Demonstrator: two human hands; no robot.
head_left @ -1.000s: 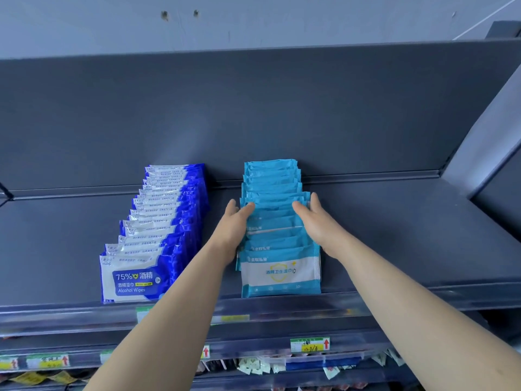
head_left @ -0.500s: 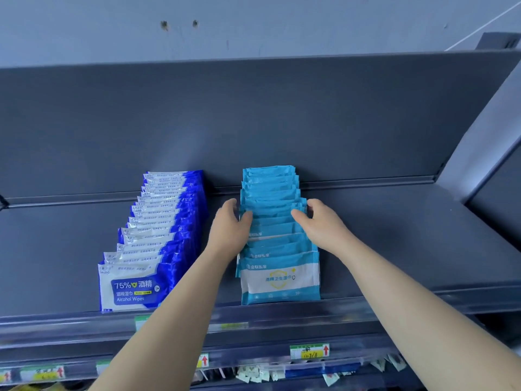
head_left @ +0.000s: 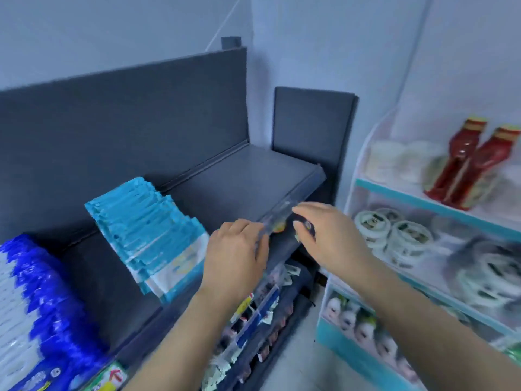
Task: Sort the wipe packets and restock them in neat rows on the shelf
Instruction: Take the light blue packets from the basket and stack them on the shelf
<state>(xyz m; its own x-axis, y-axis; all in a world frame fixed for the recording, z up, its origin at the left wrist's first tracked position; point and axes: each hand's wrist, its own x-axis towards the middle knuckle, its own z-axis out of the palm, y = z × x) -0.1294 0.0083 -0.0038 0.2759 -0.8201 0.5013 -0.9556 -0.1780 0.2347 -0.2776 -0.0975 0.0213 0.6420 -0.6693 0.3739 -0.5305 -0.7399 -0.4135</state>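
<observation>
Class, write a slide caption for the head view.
Left hand and right hand hover by the shelf rail, clear of teal packets and blue packets.

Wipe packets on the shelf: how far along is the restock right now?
Done: the dark blue row and the light blue row stand in lines on the shelf. In hand: nothing; the left hand and right hand hover empty near its front edge. Left: unclear; no loose packets show.

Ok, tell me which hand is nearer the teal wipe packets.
Left. The left hand hangs just right of the teal wipe packets, near their front end; the right hand is farther right, beyond it.
</observation>
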